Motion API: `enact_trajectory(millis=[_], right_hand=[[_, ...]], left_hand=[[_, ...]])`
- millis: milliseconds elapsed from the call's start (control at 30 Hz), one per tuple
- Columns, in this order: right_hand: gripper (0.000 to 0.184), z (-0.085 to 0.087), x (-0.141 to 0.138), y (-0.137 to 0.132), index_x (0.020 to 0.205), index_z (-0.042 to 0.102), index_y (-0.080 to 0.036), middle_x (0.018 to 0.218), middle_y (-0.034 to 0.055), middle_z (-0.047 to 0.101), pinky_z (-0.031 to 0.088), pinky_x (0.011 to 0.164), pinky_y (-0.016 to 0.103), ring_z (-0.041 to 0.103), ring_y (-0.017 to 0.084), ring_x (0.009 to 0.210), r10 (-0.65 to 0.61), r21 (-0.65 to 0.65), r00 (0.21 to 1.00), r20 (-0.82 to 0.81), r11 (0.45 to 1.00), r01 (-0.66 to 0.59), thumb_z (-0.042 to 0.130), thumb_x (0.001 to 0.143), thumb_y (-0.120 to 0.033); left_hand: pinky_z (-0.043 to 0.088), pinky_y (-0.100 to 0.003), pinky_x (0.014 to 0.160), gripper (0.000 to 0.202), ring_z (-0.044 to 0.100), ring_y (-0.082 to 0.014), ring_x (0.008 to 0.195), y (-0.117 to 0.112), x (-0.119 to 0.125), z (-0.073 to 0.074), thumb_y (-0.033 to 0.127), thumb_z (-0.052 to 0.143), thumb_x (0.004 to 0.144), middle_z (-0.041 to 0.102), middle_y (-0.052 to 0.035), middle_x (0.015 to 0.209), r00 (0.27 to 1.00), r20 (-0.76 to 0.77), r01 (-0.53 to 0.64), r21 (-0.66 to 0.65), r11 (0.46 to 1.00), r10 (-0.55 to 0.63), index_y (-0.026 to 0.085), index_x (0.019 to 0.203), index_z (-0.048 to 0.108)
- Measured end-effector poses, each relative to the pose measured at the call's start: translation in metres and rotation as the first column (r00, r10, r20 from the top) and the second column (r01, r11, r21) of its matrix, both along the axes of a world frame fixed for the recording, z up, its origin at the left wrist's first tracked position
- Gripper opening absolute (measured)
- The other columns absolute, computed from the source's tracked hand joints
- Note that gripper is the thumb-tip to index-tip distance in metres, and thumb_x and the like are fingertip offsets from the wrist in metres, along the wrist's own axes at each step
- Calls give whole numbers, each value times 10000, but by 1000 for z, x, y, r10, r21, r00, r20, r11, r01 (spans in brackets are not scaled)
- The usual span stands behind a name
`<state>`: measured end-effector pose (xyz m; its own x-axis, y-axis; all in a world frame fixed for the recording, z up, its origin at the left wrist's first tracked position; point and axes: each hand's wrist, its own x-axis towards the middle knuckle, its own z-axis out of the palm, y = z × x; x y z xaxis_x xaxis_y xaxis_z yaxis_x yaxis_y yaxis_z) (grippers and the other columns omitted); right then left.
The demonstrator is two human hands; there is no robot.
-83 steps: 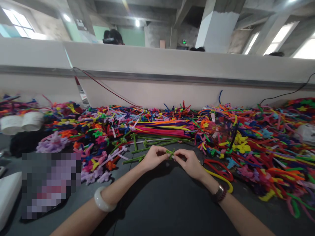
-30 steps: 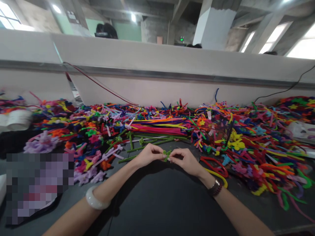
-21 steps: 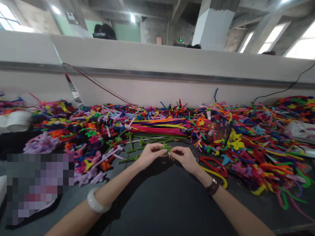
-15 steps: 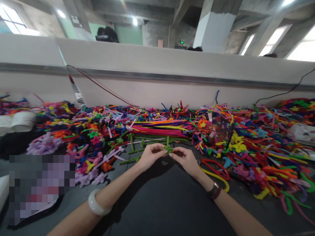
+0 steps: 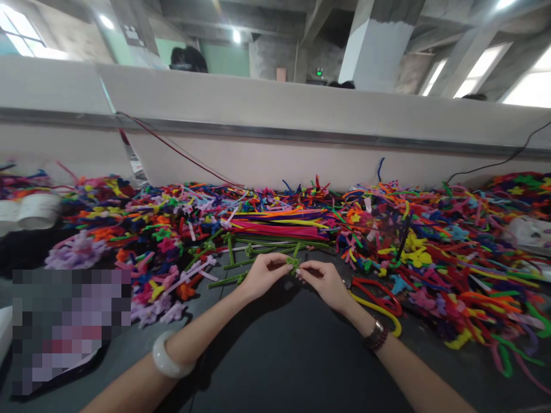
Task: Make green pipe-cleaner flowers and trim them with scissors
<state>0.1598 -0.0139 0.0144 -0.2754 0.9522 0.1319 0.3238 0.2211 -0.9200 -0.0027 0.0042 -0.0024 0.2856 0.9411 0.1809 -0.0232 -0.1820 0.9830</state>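
Both hands meet over the dark table just in front of a heap of pipe cleaners. My left hand and my right hand each pinch a small green pipe cleaner piece, bent into a knot of loops with a short stem sticking up. The fingers of both hands are closed on it. Several green pipe cleaner stems with looped ends lie on the table just beyond my left hand. A white bangle sits on my left wrist and a dark watch on my right.
A wide heap of coloured pipe cleaners and a bundle of straight ones cover the far table up to a pale partition wall. Red and yellow bent pieces lie by my right wrist. White rolls stand at far left.
The hands stay together on the green piece and shift it slightly away; its stem now sticks up between the fingertips. The view tilted a little.
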Motion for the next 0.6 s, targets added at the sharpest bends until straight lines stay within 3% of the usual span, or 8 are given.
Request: enact_trajectory(millis=[167,400,600], right_hand=[[167,3,0,0,725,624,-144,626,13,613,462,580,233,567,127,591,4,-1,1000,9,1000,-4,541,720,-289],[138,9,3,-3,691,628,-157,653,14,623,415,566,216,542,117,592,0,235,968,250,970,-61,521,742,-230],[134,11,4,-5,687,627,-153,644,21,616,399,564,218,534,117,585,16,270,929,370,955,-124,513,744,-194]], left_hand=[[437,-226,608,149,558,-122,613,0,-2,1,248,594,669,630,-33,669,997,-61,38,26,999,-36,103,695,618],[454,-222,563,143,567,-121,575,-2,-2,0,231,600,657,651,-38,655,991,-112,70,-9,998,-71,107,706,653],[443,-213,547,132,555,-114,562,-3,-2,1,205,580,662,645,-41,646,978,-185,97,21,995,-92,102,700,654]])
